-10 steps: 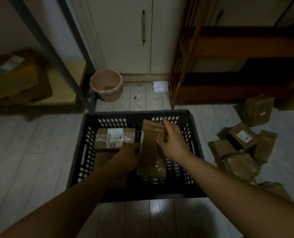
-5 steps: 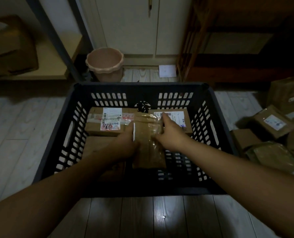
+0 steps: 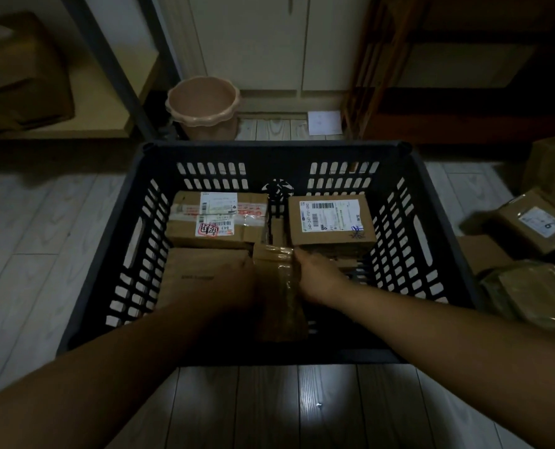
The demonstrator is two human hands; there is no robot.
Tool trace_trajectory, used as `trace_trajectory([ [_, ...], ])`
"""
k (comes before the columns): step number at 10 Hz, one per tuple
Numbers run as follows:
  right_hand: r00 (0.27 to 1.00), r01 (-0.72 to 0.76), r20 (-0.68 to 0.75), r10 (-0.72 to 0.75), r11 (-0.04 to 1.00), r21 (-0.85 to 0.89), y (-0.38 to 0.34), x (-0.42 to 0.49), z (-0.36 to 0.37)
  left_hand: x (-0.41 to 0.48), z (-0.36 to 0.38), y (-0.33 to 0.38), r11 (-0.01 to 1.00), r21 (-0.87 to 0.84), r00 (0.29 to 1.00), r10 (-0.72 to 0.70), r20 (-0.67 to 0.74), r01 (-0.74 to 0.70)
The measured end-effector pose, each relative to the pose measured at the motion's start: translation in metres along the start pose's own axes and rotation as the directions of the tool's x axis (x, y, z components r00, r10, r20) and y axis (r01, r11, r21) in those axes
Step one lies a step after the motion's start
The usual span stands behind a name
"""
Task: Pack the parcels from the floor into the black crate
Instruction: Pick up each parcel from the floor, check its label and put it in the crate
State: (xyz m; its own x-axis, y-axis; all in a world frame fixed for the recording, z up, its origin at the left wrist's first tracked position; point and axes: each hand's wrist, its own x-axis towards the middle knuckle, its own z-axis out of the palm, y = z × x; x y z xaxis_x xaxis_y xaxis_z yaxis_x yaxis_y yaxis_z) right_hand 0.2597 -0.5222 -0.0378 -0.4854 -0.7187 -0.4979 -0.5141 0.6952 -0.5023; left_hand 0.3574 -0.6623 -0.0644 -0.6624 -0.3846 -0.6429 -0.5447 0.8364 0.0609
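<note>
The right hand (image 3: pixel 318 280) grips the taped parcel (image 3: pixel 281 306) near its top. The left hand (image 3: pixel 240 286) is against the other side, but it is too dark to tell if its fingers curl round. The parcel stands on its edge inside the black crate (image 3: pixel 276 147), just beside the plain parcel (image 3: pixel 201 273). It is best to slide it down straight and snug, so the parcels on the floor (image 3: pixel 535 286) fit too.

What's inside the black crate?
Inside the black crate lie a red-stamped parcel and a barcoded parcel at the back, and a plain parcel front left. The left hand and right hand hold a taped parcel. Anything underneath is hidden.
</note>
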Motion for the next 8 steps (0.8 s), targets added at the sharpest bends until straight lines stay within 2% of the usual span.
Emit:
trace_trajectory([
  [1, 0.992, -0.011, 0.129, 0.016, 0.999, -0.037, 0.001, 0.009, 0.012, -0.031, 0.004, 0.001, 0.982, 0.189, 0.996, -0.012, 0.084, -0.004],
  [2, 0.969, -0.027, 0.243, 0.035, 0.999, -0.035, 0.001, 0.012, 0.010, -0.028, 0.004, 0.000, 0.988, 0.156, 0.999, 0.023, -0.039, -0.017],
  [3, 0.975, 0.006, 0.221, -0.018, 0.999, 0.052, -0.002, 0.006, 0.000, -0.028, -0.002, 0.003, 0.955, 0.298, 0.993, 0.034, -0.109, 0.000],
  [4, 0.973, 0.049, 0.219, -0.077, 0.990, 0.133, -0.008, -0.005, -0.008, -0.013, 0.005, -0.001, 0.961, 0.270, 0.987, 0.092, -0.130, -0.054],
  [5, 0.979, 0.063, 0.183, -0.093, 0.985, 0.162, -0.006, -0.005, -0.007, -0.002, 0.008, -0.007, 0.975, 0.208, 0.995, 0.088, -0.055, -0.075],
  [6, 0.978, 0.057, 0.194, -0.082, 0.990, 0.132, -0.003, 0.001, -0.004, -0.001, 0.014, -0.006, 0.990, 0.124, 0.989, 0.075, -0.125, -0.059],
  [8, 0.940, 0.052, 0.334, -0.070, 0.997, 0.064, 0.005, 0.023, 0.009, -0.003, 0.017, -0.007, 0.939, 0.335, 0.990, 0.108, -0.089, -0.073],
])
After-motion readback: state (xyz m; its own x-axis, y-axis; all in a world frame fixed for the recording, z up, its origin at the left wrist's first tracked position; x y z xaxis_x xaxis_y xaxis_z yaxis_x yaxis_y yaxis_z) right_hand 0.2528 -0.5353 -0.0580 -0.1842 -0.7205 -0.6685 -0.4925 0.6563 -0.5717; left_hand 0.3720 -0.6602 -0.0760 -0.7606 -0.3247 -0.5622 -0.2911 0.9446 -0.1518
